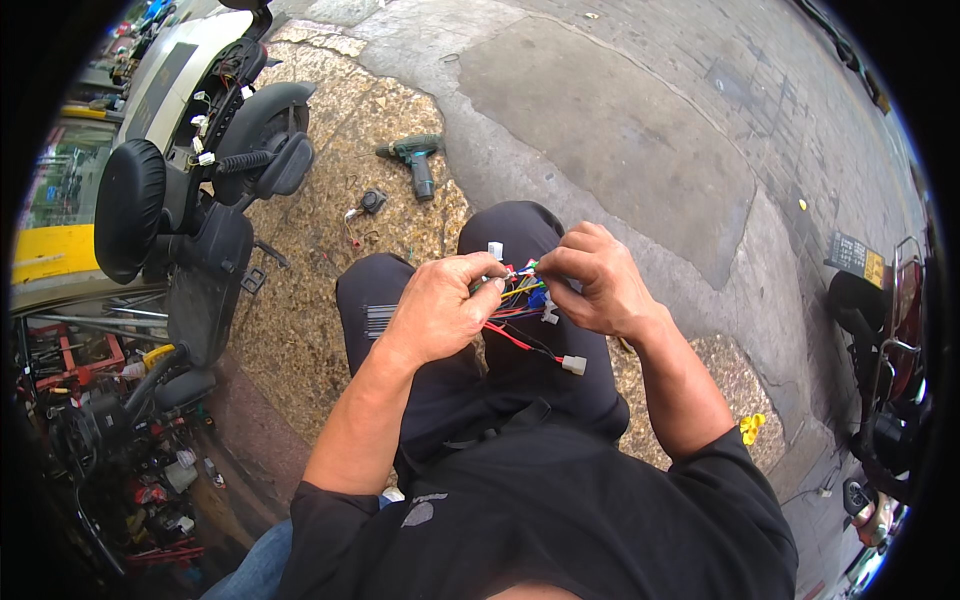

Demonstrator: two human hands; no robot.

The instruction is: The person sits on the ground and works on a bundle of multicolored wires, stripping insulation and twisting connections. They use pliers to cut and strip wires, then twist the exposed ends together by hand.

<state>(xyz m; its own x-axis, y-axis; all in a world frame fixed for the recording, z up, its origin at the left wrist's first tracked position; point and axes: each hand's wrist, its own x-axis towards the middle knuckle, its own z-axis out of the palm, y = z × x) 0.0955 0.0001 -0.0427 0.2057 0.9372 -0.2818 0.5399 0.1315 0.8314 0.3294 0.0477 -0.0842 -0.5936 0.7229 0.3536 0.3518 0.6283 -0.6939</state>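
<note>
Across my lap, between my knees, lies a bundle of coloured wires (515, 338) with several plugs. My left hand (445, 305) pinches thin wires at the top of the bundle, thumb against forefinger. Close by on the right, my right hand (597, 278) is closed in a pinch on the wires too, near a blue one. Exact fingertip contact is too small to make out. A white plug (573, 365) ends a red and black lead below the hands. Another white plug (495, 250) sticks up above. Beside my left wrist, a ribbed grey metal block (378, 320) rests on my thigh, partly covered.
A cordless drill (417, 162) and a small black part with wires (371, 202) lie on the speckled slab ahead. At left stands a scooter (205, 190) with exposed wiring; loose parts and tools (150, 490) crowd below it. A parked motorbike (885, 350) is at right.
</note>
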